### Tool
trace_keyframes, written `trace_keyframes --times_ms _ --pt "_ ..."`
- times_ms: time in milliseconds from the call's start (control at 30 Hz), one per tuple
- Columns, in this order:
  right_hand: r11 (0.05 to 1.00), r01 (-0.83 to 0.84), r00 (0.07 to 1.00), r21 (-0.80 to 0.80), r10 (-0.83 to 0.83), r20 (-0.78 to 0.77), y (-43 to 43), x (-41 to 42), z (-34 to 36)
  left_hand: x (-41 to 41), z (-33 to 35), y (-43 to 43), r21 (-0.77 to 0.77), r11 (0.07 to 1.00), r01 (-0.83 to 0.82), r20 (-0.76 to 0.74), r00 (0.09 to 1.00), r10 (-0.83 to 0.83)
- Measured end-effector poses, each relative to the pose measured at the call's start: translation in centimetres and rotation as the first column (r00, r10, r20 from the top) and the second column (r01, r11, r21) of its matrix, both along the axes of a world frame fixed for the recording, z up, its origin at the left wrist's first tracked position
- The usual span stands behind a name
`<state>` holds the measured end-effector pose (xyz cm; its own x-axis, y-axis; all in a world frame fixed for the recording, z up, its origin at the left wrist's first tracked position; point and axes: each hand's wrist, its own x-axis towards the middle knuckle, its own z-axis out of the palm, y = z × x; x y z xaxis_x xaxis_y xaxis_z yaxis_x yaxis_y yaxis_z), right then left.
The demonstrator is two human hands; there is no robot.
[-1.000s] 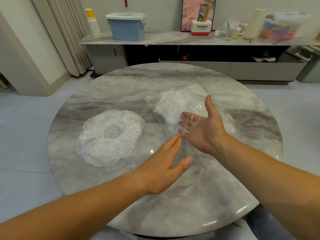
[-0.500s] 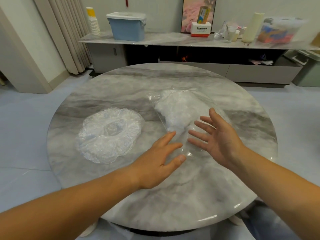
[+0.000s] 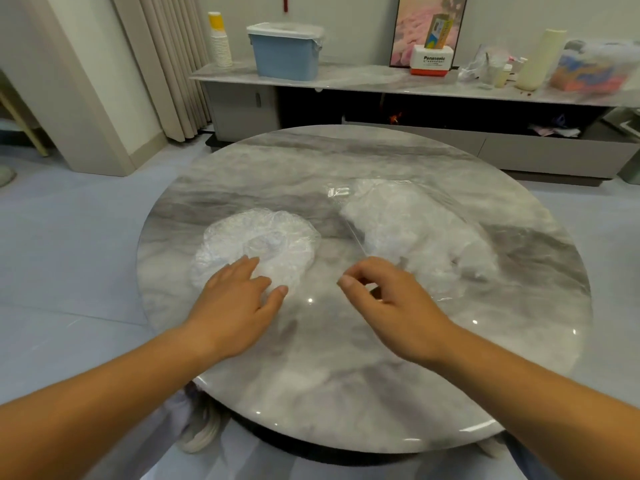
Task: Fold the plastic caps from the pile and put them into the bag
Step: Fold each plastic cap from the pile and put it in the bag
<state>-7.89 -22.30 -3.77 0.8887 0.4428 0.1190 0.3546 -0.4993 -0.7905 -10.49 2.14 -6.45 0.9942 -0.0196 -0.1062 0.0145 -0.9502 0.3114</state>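
Note:
A pile of clear crinkled plastic caps (image 3: 263, 244) lies on the left half of the round marble table (image 3: 346, 358). My left hand (image 3: 235, 299) rests flat on the near edge of that pile, fingers straight. A clear plastic bag (image 3: 415, 233) with folded white caps inside lies on the right half of the table. My right hand (image 3: 391, 299) hovers just in front of the bag's near left corner with loosely curled fingers and holds nothing.
Behind the table runs a low sideboard (image 3: 381, 84) with a blue lidded bin (image 3: 284, 51), a stack of paper cups (image 3: 220, 43), a red and white box (image 3: 433, 62) and other clutter. Curtains (image 3: 162, 64) hang at the back left.
My left hand moved left from beside the bag onto the pile of caps. My right hand left the bag, turned palm down and its fingers curled.

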Motion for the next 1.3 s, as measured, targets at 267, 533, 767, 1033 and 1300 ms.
trace_keyframes --times_ms 267,533,767,1033,1300 --pt "0.973 -0.141 0.99 -0.181 0.134 -0.047 2.9 0.8 -2.5 0.3 -2.1 2.4 0.096 0.993 0.074 0.085 0.993 -0.082" --pt "0.866 -0.294 0.946 -0.404 0.325 0.007 3.1 1.1 -3.0 -0.6 -1.7 2.9 0.092 0.976 0.2 0.174 0.961 -0.213" --pt "0.84 -0.311 0.945 -0.444 0.323 -0.051 3.3 1.3 -3.1 -1.2 -2.1 3.4 0.066 0.988 0.141 0.05 0.988 -0.145" --pt "0.864 -0.249 0.961 -0.437 0.275 -0.003 3.4 1.9 -3.3 -1.4 -1.4 3.2 0.022 0.981 0.191 0.181 0.965 -0.192" --pt "0.899 -0.189 0.926 -0.395 0.297 0.233 3.1 1.9 -3.9 -3.0 -1.1 2.9 0.091 0.94 0.329 0.179 0.923 -0.341"
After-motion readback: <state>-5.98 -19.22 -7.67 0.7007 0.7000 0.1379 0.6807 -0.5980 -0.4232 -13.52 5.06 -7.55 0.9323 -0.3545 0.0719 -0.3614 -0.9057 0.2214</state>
